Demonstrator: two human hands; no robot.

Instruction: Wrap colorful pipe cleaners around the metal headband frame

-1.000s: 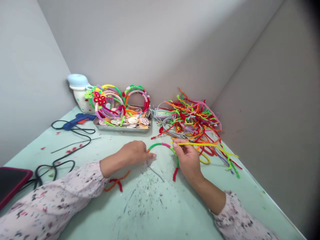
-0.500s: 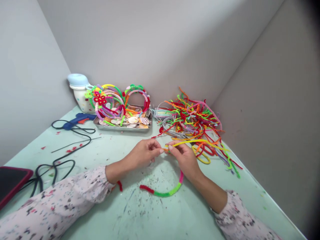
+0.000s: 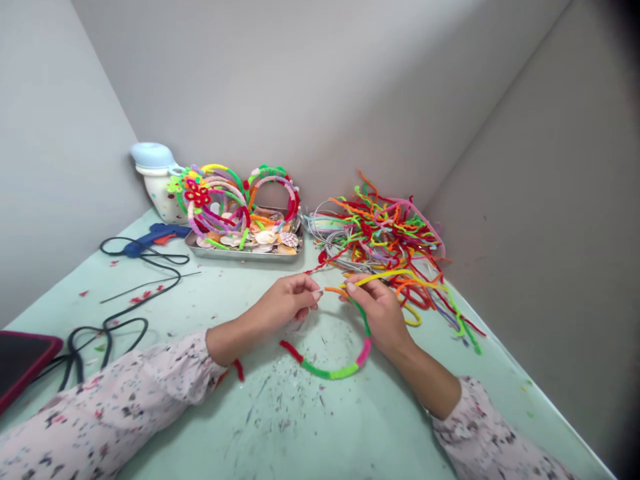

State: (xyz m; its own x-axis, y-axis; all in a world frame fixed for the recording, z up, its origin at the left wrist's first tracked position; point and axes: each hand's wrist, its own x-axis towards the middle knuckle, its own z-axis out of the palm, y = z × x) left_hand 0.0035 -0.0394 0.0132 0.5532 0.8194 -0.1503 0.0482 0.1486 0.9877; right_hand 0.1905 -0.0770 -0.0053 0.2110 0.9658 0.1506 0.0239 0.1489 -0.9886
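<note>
A wire hoop (image 3: pixel 319 375) wrapped in red, green and pink fuzzy stem hangs in a curve below my hands. My right hand (image 3: pixel 376 308) pinches its upper end together with a yellow pipe cleaner (image 3: pixel 390 274) that stretches to the right. An orange piece (image 3: pixel 334 291) sticks out leftward from those fingers. The fingertips of my left hand (image 3: pixel 295 301) are pressed together on the pale tip of the wire, just left of the orange piece. The hoop's red end is free, below my left hand.
A metal tray (image 3: pixel 240 255) holds shells and colourful hoops. Behind it stands a cup (image 3: pixel 163 190). A pipe cleaner pile (image 3: pixel 385 230) lies at the right, a blue glue gun (image 3: pixel 150 239) and black cord at the left, a tablet (image 3: pixel 25 363) at the left edge.
My hands have moved slightly apart, showing more of the orange piece and the pale wire tip. The hoop has swung up a little, and more of its green upper part shows.
</note>
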